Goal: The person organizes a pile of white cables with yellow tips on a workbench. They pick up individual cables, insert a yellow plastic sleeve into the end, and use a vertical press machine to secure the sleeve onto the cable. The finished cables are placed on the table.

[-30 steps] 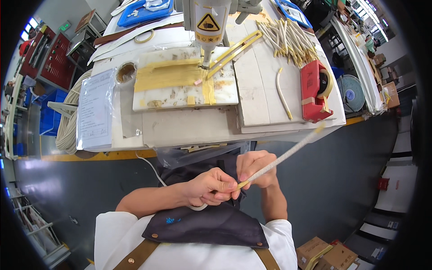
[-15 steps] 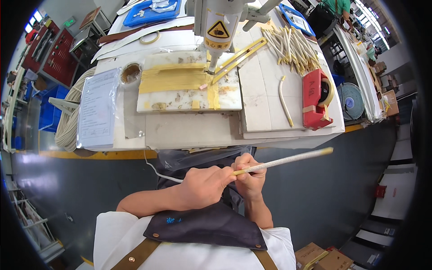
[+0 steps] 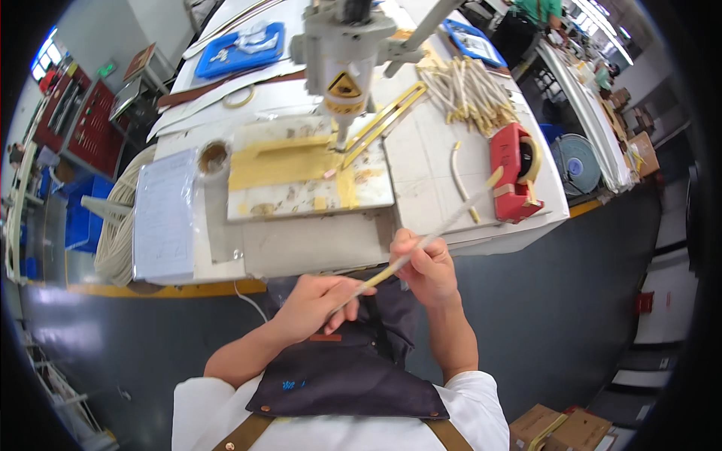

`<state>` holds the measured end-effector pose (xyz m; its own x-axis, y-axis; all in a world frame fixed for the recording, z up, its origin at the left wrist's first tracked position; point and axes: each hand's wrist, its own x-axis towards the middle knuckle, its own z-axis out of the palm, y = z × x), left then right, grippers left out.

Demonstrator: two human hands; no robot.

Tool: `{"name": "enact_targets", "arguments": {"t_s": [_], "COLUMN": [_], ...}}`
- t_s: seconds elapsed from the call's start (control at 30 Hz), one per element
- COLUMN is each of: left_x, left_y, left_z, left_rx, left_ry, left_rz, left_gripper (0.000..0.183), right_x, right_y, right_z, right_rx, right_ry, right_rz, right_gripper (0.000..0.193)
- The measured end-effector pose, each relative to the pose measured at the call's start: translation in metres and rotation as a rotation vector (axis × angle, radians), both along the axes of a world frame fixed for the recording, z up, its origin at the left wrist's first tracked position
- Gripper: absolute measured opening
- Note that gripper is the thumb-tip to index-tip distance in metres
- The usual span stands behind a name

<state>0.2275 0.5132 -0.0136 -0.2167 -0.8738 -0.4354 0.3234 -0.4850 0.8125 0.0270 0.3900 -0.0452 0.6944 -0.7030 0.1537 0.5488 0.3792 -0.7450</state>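
A white cord [image 3: 453,218] with yellow tape at its tip slants up to the right across my front, over the table's near edge. My right hand [image 3: 426,270] pinches it between thumb and fingers, just above a yellow taped stretch. Lower on the left, my left hand [image 3: 320,301] closes round the cord at the lower end of that taped stretch. The cord's upper tip overlaps the red tape dispenser [image 3: 511,177] in the view. A short cord piece [image 3: 458,177] with yellow ends lies left of the dispenser.
Before me stands a press machine [image 3: 346,71] over a white block [image 3: 301,203] with yellow tape. A pile of cut cords [image 3: 470,94] lies at the far right. Left are a document sheet [image 3: 164,218], a tape roll [image 3: 213,158] and a cord coil [image 3: 124,225].
Both hands have moved apart, the right one up and the left slightly down and left. The cord now tilts more steeply, with its tip higher and nearer the dispenser. My view has shifted slightly.
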Motion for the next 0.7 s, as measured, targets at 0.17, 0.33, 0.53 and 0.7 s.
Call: {"name": "enact_targets", "arguments": {"t_s": [0.17,0.33,0.53,0.7], "left_x": [0.025,0.037,0.045,0.062], "left_y": [0.017,-0.003,-0.056,-0.083], "left_z": [0.003,0.004,-0.016,-0.029], "left_rx": [-0.123,-0.598,-0.685,-0.636], "left_ry": [-0.272,-1.044,-1.203,-1.266], "left_rz": [0.049,0.154,0.332,0.348], "left_gripper": [0.027,0.017,0.016,0.020], "right_x": [0.009,0.032,0.070,0.093], "right_y": [-0.021,-0.053,-0.115,-0.158], "right_z": [0.016,0.019,0.003,-0.005], "right_rx": [0.116,0.102,-0.095,-0.217], "right_ry": [0.181,0.354,0.629,0.857], "right_rz": [-0.133,-0.332,-0.501,-0.469], "right_gripper": [0.027,0.039,0.047,0.027]}}
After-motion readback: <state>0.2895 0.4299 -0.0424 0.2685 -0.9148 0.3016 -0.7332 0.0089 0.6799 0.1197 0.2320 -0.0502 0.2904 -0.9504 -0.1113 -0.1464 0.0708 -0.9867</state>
